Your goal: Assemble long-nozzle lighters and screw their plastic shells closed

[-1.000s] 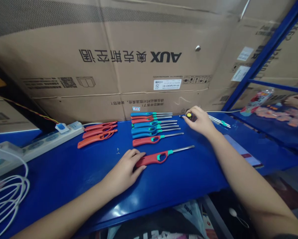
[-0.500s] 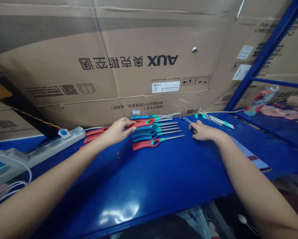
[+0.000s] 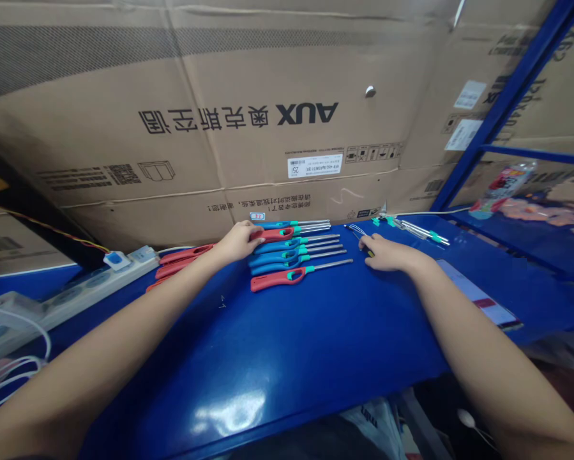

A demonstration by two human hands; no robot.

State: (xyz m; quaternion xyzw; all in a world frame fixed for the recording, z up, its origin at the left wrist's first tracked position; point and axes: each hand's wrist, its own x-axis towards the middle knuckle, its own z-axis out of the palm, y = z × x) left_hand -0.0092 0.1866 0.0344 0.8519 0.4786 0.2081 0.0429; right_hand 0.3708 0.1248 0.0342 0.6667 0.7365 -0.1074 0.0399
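My left hand (image 3: 239, 243) is closed on the handle end of a red stick lighter (image 3: 279, 234), which lies in a row with other lighters. Beside it are several blue stick lighters (image 3: 273, 257) with teal collars and metal tubes pointing right. Nearest me lies another red stick lighter (image 3: 279, 280). Under and left of my left wrist are several red lighter handles (image 3: 184, 255), partly hidden. My right hand (image 3: 385, 253) is closed around a small dark piece with thin wires (image 3: 356, 230) sticking out at its far side; the fingers hide most of it.
A white power strip (image 3: 90, 284) runs along the left. Metal tubes with teal ends (image 3: 423, 231) lie at the back right, and a phone-like flat panel (image 3: 483, 294) sits right of my arm. A large cardboard box (image 3: 248, 160) stands behind; a bottle (image 3: 504, 188) is far right.
The red lighter in my left hand, raised and tilted before, now lies lower and level with the row. My right hand stays nearly still with its piece. The view has shifted slightly.
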